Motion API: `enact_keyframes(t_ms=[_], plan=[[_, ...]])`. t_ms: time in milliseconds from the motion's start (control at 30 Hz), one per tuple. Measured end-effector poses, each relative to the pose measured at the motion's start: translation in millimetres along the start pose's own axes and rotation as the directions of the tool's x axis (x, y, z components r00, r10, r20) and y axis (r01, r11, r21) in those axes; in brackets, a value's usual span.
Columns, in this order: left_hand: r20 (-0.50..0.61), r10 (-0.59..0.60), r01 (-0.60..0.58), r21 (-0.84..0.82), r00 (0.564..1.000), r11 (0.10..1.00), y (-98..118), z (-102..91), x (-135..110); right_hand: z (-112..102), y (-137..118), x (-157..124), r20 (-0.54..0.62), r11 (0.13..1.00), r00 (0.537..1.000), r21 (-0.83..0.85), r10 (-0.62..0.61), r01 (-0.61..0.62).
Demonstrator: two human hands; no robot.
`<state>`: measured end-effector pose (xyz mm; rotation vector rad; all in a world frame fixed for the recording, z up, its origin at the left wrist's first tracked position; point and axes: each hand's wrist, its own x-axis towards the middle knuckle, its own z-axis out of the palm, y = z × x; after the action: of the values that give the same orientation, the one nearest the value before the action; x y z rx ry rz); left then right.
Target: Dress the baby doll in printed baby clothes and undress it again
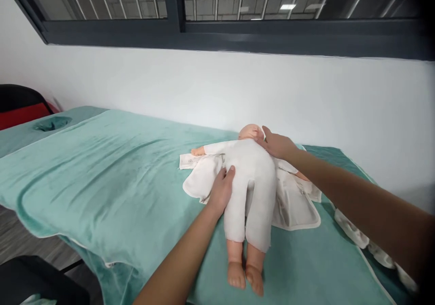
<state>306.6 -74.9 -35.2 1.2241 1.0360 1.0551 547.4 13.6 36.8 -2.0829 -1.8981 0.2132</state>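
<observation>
Teal plush sheeting [102,173] carries a white cloth-bodied baby doll [253,167] atop an open white garment [295,210]. The left hand [222,189] touches its side, fingers hidden, grip unclear; the right hand [278,145], thumb and fingers spread, meets its head and shoulder.

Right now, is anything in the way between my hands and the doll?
Nothing visible: your left hand is against the side of the doll, and your right hand is by its head. The white garment lies spread beneath it.
</observation>
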Motion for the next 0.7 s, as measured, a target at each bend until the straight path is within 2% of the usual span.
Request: enact_keyframes(t_ms=[67, 133, 200, 267, 367, 467, 567, 633, 700], plan=[[-0.105, 0.104, -0.078, 0.23, 0.989, 0.97, -3.0, -2.9, 6.3, -1.4, -13.6, -2.6, -0.1, 0.982, 0.99, -0.17, -0.104, 0.086], [-0.156, 0.217, -0.136, 0.412, 0.964, 0.901, -4.9, -6.3, 12.2, 3.0, -34.8, -4.0, -0.158, 0.96, 0.962, -0.204, -0.224, 0.19], [-0.153, 0.294, -0.163, 0.558, 0.943, 0.813, -5.7, -10.4, 16.9, 12.2, -60.8, -2.4, -0.123, 0.93, 0.935, -0.207, -0.332, 0.303], [-0.123, 0.337, -0.164, 0.688, 0.934, 0.707, -6.3, -15.0, 20.0, 24.1, -87.2, 2.6, 0.007, 0.897, 0.923, -0.233, -0.384, 0.375], [-0.04, 0.399, -0.192, 0.829, 0.916, 0.525, -8.5, -22.1, 23.4, 44.1, -119.6, 15.2, 0.189, 0.868, 0.908, -0.271, -0.375, 0.415], [0.062, 0.441, -0.244, 0.898, 0.895, 0.368, -11.8, -28.4, 27.7, 62.2, -138.5, 28.7, 0.279, 0.859, 0.892, -0.277, -0.356, 0.43], [0.156, 0.448, -0.267, 0.943, 0.88, 0.197, -13.9, -33.8, 33.8, 72.3, -144.3, 37.6, 0.346, 0.863, 0.881, -0.274, -0.323, 0.424], [0.128, 0.467, -0.217, 0.966, 0.875, 0.141, -14.4, -37.3, 39.2, 72.5, -142.2, 39.9, 0.355, 0.871, 0.881, -0.265, -0.312, 0.415], [0.019, 0.487, -0.118, 0.978, 0.873, 0.173, -14.9, -41.2, 45.7, 68.3, -137.1, 39.6, 0.339, 0.879, 0.886, -0.248, -0.315, 0.407]])
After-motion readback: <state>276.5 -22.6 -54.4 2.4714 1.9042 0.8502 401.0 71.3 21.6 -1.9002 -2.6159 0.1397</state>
